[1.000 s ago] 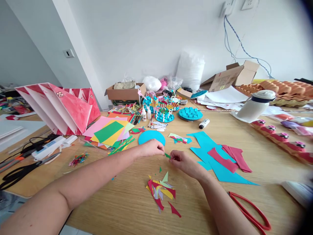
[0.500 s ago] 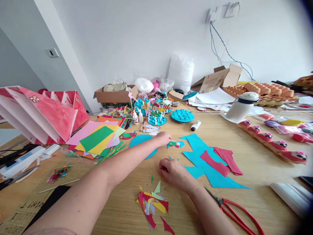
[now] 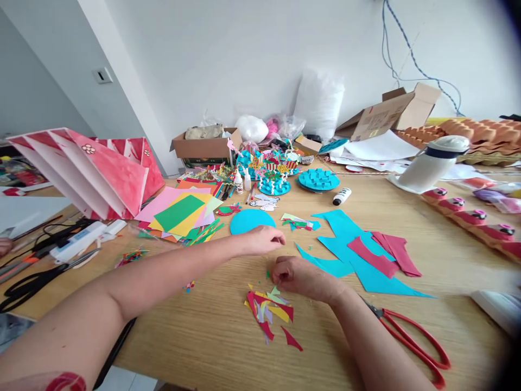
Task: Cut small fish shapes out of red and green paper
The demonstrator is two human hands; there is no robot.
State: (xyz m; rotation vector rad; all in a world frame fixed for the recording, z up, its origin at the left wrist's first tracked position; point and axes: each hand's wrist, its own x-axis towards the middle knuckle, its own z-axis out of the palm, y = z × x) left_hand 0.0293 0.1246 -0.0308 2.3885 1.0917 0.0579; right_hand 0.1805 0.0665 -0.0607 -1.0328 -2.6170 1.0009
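My left hand hovers over the middle of the table, just in front of the blue paper circle, its fingers curled together. Close by, my right hand is also closed, fingertips pinched above small green bits. Whatever either hand may hold is hidden. Below the right hand lies a heap of coloured paper scraps in red, yellow, green and lilac. A smaller bunch of scraps lies beyond both hands. Cut blue paper spreads to the right, with dark red paper pieces on top.
Red-handled scissors lie beside my right forearm. Black scissors and a power strip are at left, near stacked coloured paper. Blue decorated discs, a glue bottle and a white container stand farther back.
My left hand has drawn back from the far scraps toward me. The right hand has come nearer the scrap heap. The view has turned, shifting the scene rightward.
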